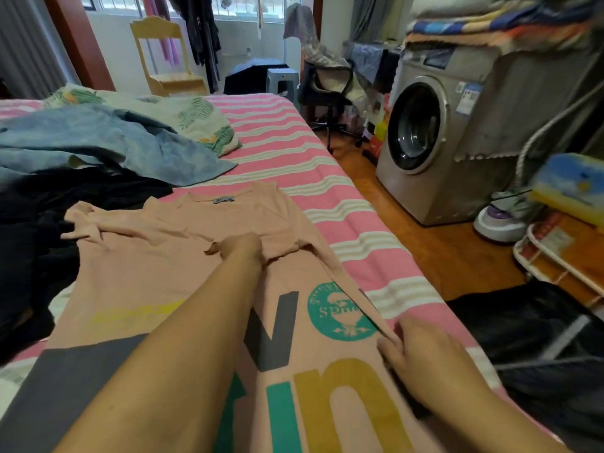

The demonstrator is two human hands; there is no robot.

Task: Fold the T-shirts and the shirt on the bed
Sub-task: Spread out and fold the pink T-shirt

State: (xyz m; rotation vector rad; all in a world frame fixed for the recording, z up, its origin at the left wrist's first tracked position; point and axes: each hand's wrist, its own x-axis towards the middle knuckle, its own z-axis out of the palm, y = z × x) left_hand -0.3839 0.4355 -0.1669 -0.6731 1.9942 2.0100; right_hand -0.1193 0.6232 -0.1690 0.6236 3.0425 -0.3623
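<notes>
Pinching a folded sleeve edge, the left hand [243, 248] reaches across a pink T-shirt [157, 256] lying flat mid-bed [327, 191]. Dark clothes [29, 223] crowd its left side. The right hand [415, 358] pinches its right edge, beside bare striped sheet.
</notes>
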